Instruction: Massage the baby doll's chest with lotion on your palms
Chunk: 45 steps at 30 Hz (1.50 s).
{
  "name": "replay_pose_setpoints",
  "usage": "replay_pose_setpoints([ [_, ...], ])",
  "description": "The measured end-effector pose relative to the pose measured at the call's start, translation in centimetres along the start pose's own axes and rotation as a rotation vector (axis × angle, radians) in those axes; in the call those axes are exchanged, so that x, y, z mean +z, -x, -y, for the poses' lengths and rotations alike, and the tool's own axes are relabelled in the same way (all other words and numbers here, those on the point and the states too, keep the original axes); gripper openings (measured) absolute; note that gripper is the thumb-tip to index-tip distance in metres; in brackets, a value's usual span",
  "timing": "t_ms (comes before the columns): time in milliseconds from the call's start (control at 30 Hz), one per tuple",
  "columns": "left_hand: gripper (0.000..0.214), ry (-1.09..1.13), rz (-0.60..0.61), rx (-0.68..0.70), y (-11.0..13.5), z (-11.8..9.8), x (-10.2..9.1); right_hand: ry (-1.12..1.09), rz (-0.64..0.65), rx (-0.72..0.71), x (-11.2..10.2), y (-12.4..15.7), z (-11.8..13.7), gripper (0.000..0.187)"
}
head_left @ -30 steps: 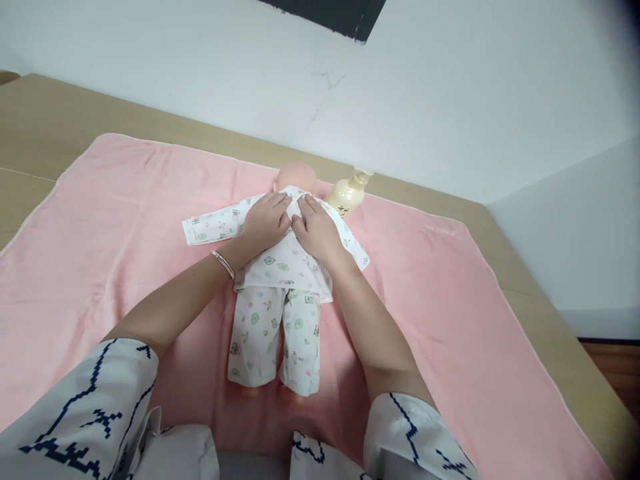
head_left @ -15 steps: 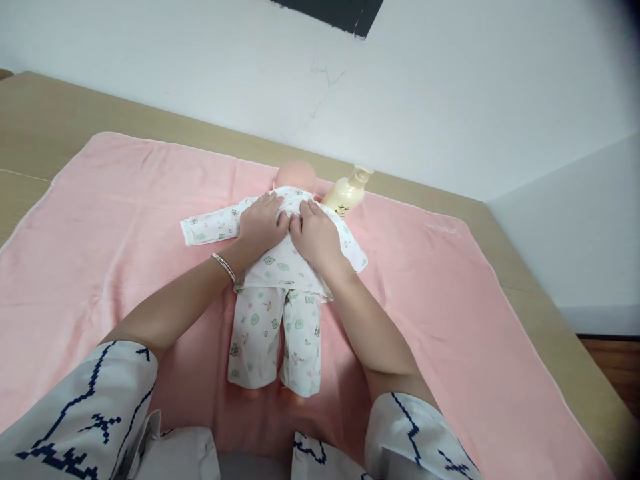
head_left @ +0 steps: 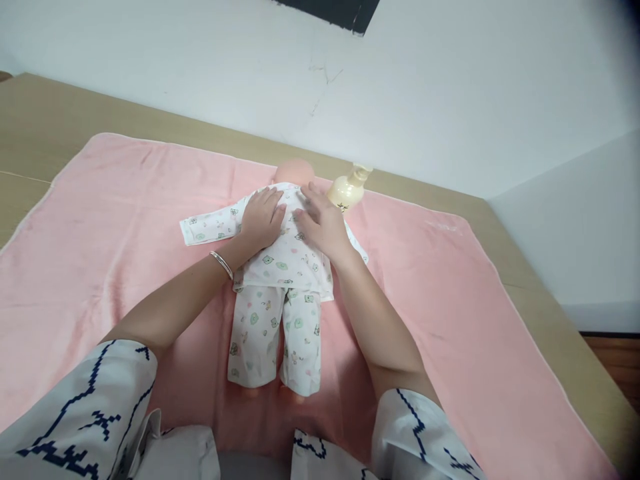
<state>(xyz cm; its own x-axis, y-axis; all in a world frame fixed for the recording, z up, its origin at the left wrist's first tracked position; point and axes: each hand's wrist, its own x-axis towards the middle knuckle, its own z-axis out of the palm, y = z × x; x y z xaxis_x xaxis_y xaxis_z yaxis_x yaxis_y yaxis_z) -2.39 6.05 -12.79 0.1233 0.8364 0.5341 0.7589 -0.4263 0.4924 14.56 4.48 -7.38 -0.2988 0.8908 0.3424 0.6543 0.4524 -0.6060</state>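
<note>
Pink blanket (head_left: 430,313) spreads out beneath the doll (head_left: 284,277), which lies stretched along the cloth with its bare, rounded head (head_left: 294,172) away from the person and its legs toward the person. White shirt (head_left: 287,250) cloth, printed in green and pink, covers the doll's trunk; matching trousers (head_left: 254,337) reach down the doll's legs, just below the shirt's hem. One sleeve (head_left: 210,225) points out from the doll toward the person's left; the other is partly hidden behind the right arm.

The left hand (head_left: 263,219) lies palm down on the upper part of the doll, on the shirt, its fingers a little apart and the thumb pointing in toward the middle of the chest. The right hand (head_left: 323,223) is at the doll's other shoulder, fingers loosely spread and slightly bent, with a gap between thumb and forefinger; whether all its fingertips touch the shirt I cannot tell. Neither hand is seen pinching the fabric.

A cream bottle (head_left: 347,192) is beside the doll's head, past the right hand. A silvery bracelet (head_left: 221,265) circles the left wrist, near the doll's side. Beyond the doll, the pale wooden table (head_left: 55,113) meets a white wall (head_left: 200,60).
</note>
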Motion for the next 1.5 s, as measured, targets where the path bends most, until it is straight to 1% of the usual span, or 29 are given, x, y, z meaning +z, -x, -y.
replay_pose_setpoints([
  [67,0.052,0.025,-0.022,0.014,0.1,0.1,0.0,0.010,-0.082,-0.048,0.2,0.2,0.1,0.051],
  [100,0.053,0.033,-0.034,0.020,0.1,0.2,0.1,0.030,-0.101,-0.059,0.5,0.2,0.1,0.050],
  [167,0.054,0.042,-0.053,0.027,0.1,0.2,0.1,0.083,-0.086,-0.057,1.4,0.3,0.1,0.047],
  [233,0.055,0.045,-0.063,0.024,0.1,0.1,0.1,0.135,-0.030,-0.037,2.0,0.3,0.2,0.046],
  [333,0.055,0.051,-0.053,0.016,0.1,0.0,0.0,0.172,0.025,-0.023,1.9,0.3,0.5,0.047],
  [433,0.053,0.056,-0.039,0.006,0.0,-0.1,-0.2,0.186,0.007,-0.049,1.3,0.4,0.8,0.050],
  [500,0.052,0.054,-0.034,0.005,0.0,-0.2,-0.3,0.205,-0.015,-0.056,1.3,0.4,0.9,0.050],
  [667,0.050,0.037,-0.018,-0.017,0.2,-0.4,-0.4,0.192,0.021,-0.009,1.8,0.4,0.5,0.050],
  [800,0.046,0.017,0.017,-0.045,0.2,-0.7,-0.5,0.146,-0.101,-0.025,1.6,0.5,0.5,0.054],
  [833,0.046,0.011,0.023,-0.047,0.2,-0.7,-0.5,0.153,-0.109,-0.028,1.6,0.5,0.5,0.054],
  [867,0.046,0.005,0.027,-0.049,0.2,-0.7,-0.6,0.167,-0.092,-0.027,1.8,0.5,0.5,0.052],
  [1000,0.045,0.001,0.029,-0.063,0.1,-0.9,-0.6,0.217,0.048,-0.010,1.9,0.2,0.5,0.049],
  [1067,0.045,0.003,0.030,-0.067,0.1,-0.9,-0.6,0.214,0.036,-0.015,1.3,0.0,0.5,0.049],
  [1167,0.045,0.005,0.038,-0.072,0.1,-1.0,-0.7,0.227,-0.060,-0.040,0.5,0.0,0.6,0.050],
  [1200,0.045,0.006,0.040,-0.073,0.1,-1.0,-0.8,0.240,-0.069,-0.044,0.4,0.0,0.6,0.050],
  [1233,0.045,0.007,0.040,-0.075,0.1,-1.0,-0.8,0.257,-0.051,-0.043,0.5,0.1,0.7,0.050],
  [1367,0.044,0.006,0.055,-0.092,0.0,-1.0,-0.9,0.326,0.093,-0.009,1.9,0.2,0.8,0.050],
  [1433,0.044,0.007,0.067,-0.101,0.0,-1.1,-0.9,0.336,0.116,-0.006,2.2,0.1,0.7,0.051],
  [1500,0.043,0.012,0.072,-0.102,-0.1,-1.2,-1.0,0.331,0.147,-0.005,2.0,0.1,0.8,0.052],
])
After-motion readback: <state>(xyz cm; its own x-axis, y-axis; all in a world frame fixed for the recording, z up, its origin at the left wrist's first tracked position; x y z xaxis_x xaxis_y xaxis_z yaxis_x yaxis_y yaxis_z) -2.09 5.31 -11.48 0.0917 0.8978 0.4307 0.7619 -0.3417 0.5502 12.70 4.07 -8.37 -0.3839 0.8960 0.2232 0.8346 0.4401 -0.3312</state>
